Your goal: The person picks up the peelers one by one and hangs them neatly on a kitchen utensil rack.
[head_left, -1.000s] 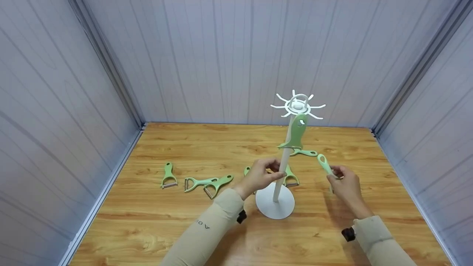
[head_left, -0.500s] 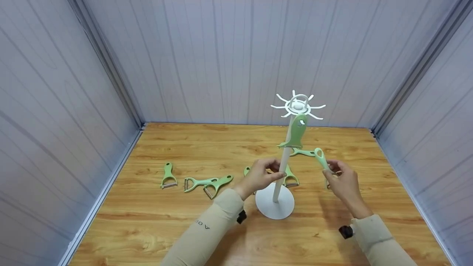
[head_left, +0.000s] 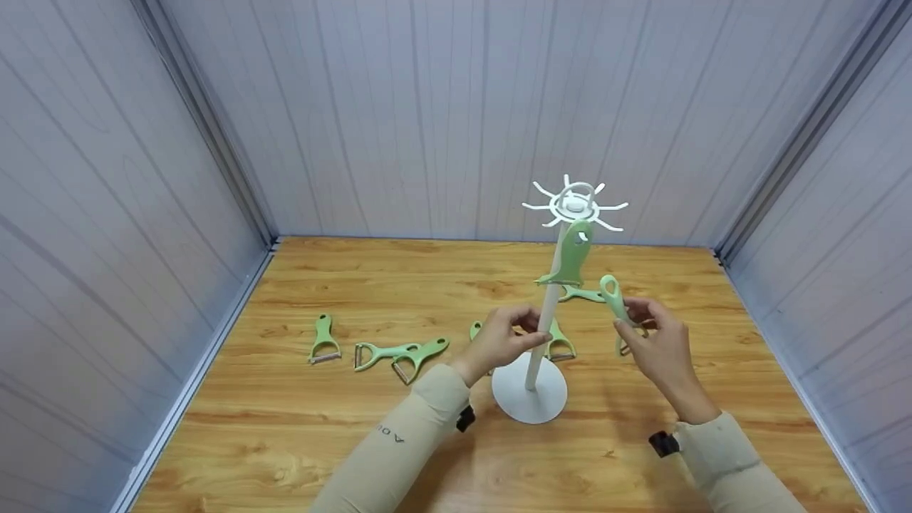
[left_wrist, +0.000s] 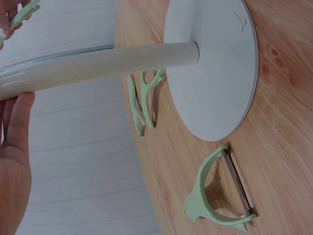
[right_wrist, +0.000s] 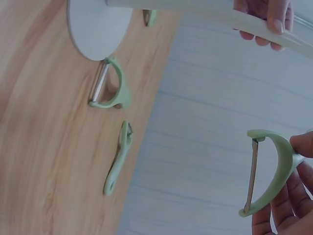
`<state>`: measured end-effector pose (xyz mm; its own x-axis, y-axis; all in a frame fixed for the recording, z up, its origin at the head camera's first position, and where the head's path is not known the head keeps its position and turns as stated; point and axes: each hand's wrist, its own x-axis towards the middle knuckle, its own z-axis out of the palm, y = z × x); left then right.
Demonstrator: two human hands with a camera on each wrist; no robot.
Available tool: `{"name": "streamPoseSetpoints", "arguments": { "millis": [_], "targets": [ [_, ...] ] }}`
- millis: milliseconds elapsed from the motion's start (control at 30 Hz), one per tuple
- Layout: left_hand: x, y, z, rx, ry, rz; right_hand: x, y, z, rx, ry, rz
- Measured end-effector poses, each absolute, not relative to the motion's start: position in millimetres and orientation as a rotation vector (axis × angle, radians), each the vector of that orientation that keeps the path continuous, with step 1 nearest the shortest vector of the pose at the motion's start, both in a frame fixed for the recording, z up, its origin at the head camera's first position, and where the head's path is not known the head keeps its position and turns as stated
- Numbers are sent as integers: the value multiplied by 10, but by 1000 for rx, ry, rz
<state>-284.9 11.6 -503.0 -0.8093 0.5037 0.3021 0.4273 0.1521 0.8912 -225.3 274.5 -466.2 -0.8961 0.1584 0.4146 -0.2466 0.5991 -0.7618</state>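
The left hand (head_left: 502,336) held the stand (head_left: 531,402) by its pole (head_left: 548,306), while the right hand (head_left: 661,347) pinched a peeler (head_left: 613,302), handle up, in the air just to the right. A second peeler (head_left: 572,258) hung from a near hook (head_left: 583,236), and more peelers (head_left: 324,330) lay around on the table (head_left: 285,434) (I could only half see one behind the left hand)

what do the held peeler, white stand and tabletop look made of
Peeler: probably plastic, its green body smooth and evenly coloured; the blade looks like metal, a thin, dull strip. Stand: softly glossy white plastic or painted metal; its highlights don't settle which. Tabletop: satin wood or wood-print laminate, by its grain.
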Motion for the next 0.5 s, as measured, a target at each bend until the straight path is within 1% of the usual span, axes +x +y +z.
{"name": "streamPoseSetpoints", "arguments": {
  "millis": [500],
  "targets": [
    [-2863, 124, -5042, 961, 2331, 1781, -2127, 2565, -4382, 190, -2247, 1254]
  ]
}}
